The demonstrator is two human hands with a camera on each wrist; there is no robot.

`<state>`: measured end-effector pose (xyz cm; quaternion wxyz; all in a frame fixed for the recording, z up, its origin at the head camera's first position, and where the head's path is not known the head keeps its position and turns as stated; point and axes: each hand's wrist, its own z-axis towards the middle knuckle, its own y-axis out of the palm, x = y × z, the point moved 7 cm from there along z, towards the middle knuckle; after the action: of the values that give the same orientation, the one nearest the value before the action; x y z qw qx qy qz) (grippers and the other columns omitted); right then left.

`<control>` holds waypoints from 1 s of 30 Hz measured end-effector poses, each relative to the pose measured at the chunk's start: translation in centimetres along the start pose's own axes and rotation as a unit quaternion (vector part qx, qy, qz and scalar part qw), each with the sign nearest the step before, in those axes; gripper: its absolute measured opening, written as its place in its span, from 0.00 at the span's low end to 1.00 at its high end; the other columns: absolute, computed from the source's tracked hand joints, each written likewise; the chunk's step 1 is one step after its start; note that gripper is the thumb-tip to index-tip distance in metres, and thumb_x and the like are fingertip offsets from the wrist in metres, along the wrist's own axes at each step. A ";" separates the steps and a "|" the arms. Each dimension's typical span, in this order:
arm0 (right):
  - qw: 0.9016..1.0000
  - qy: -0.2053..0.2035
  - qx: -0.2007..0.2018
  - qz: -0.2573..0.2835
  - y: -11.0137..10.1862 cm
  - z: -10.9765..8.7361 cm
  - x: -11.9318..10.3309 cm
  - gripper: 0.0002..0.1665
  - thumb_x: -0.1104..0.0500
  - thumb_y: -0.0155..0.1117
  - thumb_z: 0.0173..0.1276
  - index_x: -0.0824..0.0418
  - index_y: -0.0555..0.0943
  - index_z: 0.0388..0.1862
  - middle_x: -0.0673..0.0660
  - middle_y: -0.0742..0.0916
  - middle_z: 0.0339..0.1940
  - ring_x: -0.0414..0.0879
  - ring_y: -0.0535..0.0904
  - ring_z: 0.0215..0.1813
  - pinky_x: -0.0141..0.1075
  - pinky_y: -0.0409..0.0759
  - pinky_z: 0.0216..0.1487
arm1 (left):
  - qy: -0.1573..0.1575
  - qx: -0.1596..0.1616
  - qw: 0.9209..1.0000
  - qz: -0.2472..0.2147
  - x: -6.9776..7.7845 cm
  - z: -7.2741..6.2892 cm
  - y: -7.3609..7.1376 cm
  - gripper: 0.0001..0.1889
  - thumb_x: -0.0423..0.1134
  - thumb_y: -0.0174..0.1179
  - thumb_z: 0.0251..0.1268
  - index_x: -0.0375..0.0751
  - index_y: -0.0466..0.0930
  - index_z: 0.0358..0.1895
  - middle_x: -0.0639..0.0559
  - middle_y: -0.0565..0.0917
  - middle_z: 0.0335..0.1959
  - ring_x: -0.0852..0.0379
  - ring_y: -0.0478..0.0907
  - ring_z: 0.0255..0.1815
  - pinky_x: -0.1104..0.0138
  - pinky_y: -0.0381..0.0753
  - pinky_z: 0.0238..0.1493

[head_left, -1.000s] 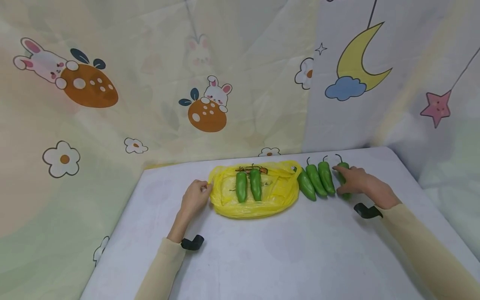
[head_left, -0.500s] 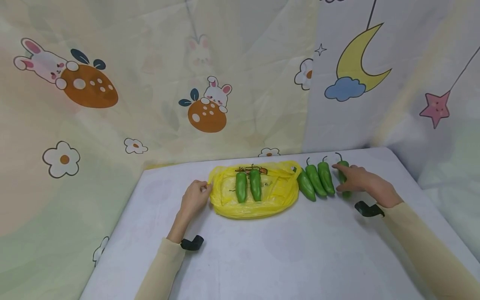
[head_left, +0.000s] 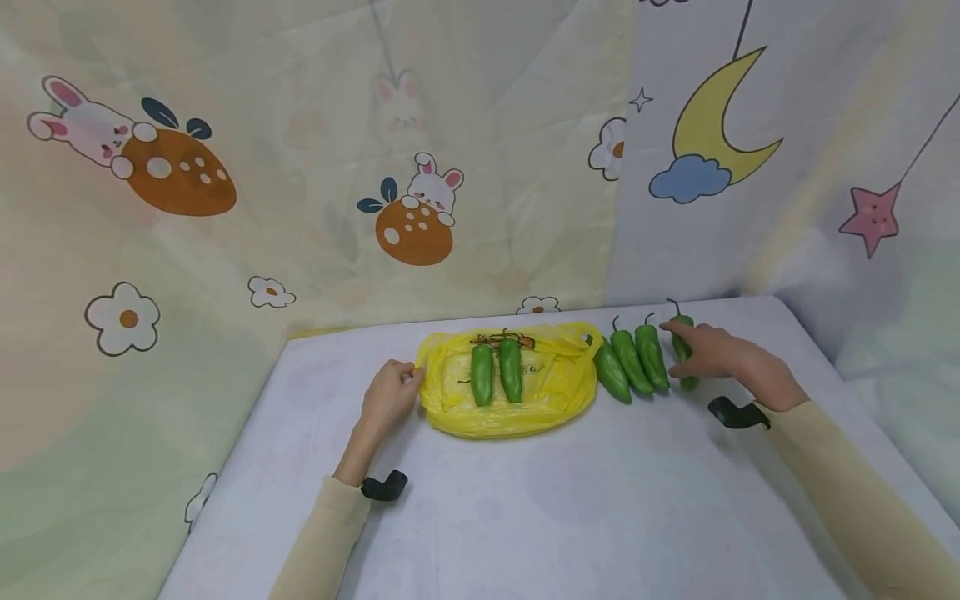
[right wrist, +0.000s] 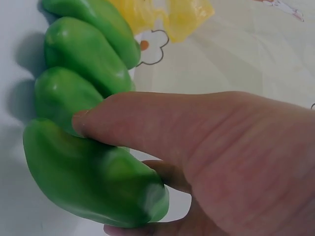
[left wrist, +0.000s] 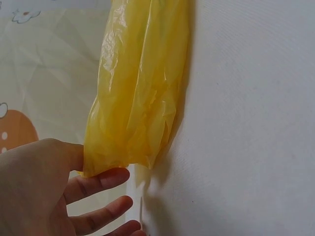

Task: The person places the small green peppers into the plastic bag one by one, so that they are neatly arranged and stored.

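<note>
At the left end of a yellow plastic bag (head_left: 555,415), my left hand (head_left: 388,398) pinches its edge between thumb and index finger; the other fingers (left wrist: 106,215) spread below it in the left wrist view. Two green peppers (head_left: 482,377) lie side by side on the bag, near some brown stem-like bits (head_left: 525,342). At the right, my right hand (head_left: 726,357) holds another green pepper (right wrist: 83,172) between thumb and fingers, partly hidden by the hand in the head view. Its thin stem points toward the back wall.
Three more green peppers (head_left: 632,361) lie in a slanted row between the bag and my right hand, the leftmost overlapping the bag's edge. The white table (head_left: 570,517) ends at a back wall hung with cartoon-printed cloth (head_left: 330,200).
The pepper at my right hand has shifted slightly left and toward the back wall, with the hand moving along. My left hand and the bag stay put.
</note>
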<state>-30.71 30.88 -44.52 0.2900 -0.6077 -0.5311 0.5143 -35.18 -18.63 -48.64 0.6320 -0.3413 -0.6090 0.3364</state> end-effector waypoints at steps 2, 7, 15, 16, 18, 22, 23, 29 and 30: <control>1.000 -0.004 0.002 -0.003 -0.1 0.0 -0.2 0.51 0.50 0.71 0.62 0.68 0.57 0.75 0.84 0.73 0.57 0.75 0.74 0.55 0.66 0.74 0.53 | 0.000 0.002 1.000 0.000 0.0 -0.1 0.0 0.19 0.53 0.53 0.73 0.43 0.84 0.34 0.42 0.81 0.53 0.47 0.76 0.47 0.57 0.75 0.42; 1.000 -0.012 0.008 0.000 -0.4 0.0 -0.8 0.50 0.50 0.71 0.62 0.67 0.58 0.75 0.82 0.74 0.57 0.71 0.76 0.53 0.63 0.76 0.51 | 0.004 0.003 1.000 -0.001 -0.1 -0.1 0.1 0.19 0.53 0.52 0.73 0.43 0.84 0.34 0.42 0.82 0.52 0.47 0.76 0.47 0.56 0.76 0.41; 0.999 -0.027 0.004 0.018 -1.0 -0.2 -2.4 0.49 0.52 0.70 0.62 0.65 0.58 0.76 0.80 0.75 0.56 0.63 0.76 0.49 0.57 0.77 0.47 | 0.004 0.005 1.000 -0.002 -0.2 -0.1 -0.1 0.18 0.52 0.53 0.72 0.42 0.83 0.35 0.42 0.81 0.52 0.47 0.76 0.46 0.57 0.75 0.40; 0.999 -0.027 0.001 0.022 -1.1 -0.2 -2.6 0.49 0.52 0.69 0.62 0.65 0.57 0.76 0.80 0.75 0.56 0.63 0.75 0.50 0.57 0.77 0.47 | 0.005 0.005 1.000 -0.002 -0.2 -0.1 -0.1 0.18 0.52 0.53 0.72 0.42 0.83 0.34 0.42 0.81 0.52 0.47 0.76 0.46 0.57 0.75 0.40; 0.999 -0.025 -0.006 0.027 -1.2 -0.2 -3.1 0.49 0.52 0.69 0.63 0.64 0.57 0.77 0.79 0.74 0.59 0.63 0.75 0.52 0.58 0.78 0.49 | 0.004 0.005 1.000 -0.003 -0.3 -0.1 -0.1 0.18 0.51 0.53 0.72 0.42 0.83 0.33 0.42 0.81 0.52 0.47 0.76 0.46 0.57 0.75 0.40; 0.999 -0.025 -0.012 0.033 -1.5 -0.2 -4.2 0.49 0.52 0.69 0.63 0.63 0.57 0.77 0.79 0.73 0.63 0.65 0.74 0.55 0.61 0.77 0.52 | 0.000 0.004 1.000 -0.004 -0.4 -0.1 -0.1 0.18 0.51 0.53 0.72 0.42 0.83 0.34 0.41 0.81 0.52 0.46 0.76 0.47 0.55 0.76 0.42; 0.999 -0.027 -0.010 0.030 -1.6 -0.1 -4.5 0.49 0.52 0.69 0.63 0.63 0.57 0.78 0.79 0.72 0.64 0.65 0.74 0.56 0.63 0.77 0.54 | -0.002 0.004 1.000 -0.006 -0.4 -0.1 -0.1 0.18 0.52 0.53 0.72 0.42 0.83 0.35 0.41 0.81 0.52 0.46 0.76 0.48 0.54 0.76 0.43; 0.999 -0.031 0.000 0.021 -2.3 0.0 -6.1 0.49 0.52 0.69 0.65 0.61 0.56 0.79 0.79 0.69 0.70 0.72 0.69 0.65 0.68 0.72 0.58 | 0.003 0.004 1.000 -0.008 -0.2 -0.1 -0.2 0.18 0.52 0.52 0.73 0.43 0.82 0.32 0.42 0.81 0.52 0.46 0.77 0.49 0.54 0.76 0.44; 0.999 -0.032 0.002 0.020 -2.4 0.0 -6.5 0.49 0.51 0.69 0.66 0.60 0.56 0.79 0.79 0.68 0.71 0.72 0.69 0.65 0.68 0.72 0.58 | 0.006 0.006 1.000 -0.008 -0.2 -0.1 -0.2 0.18 0.52 0.52 0.73 0.43 0.82 0.31 0.42 0.81 0.52 0.46 0.77 0.49 0.54 0.76 0.43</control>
<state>-30.96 25.42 -40.28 0.2636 -0.6014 -0.5265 0.5401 -35.12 -18.86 -48.57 0.6399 -0.3349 -0.6062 0.3330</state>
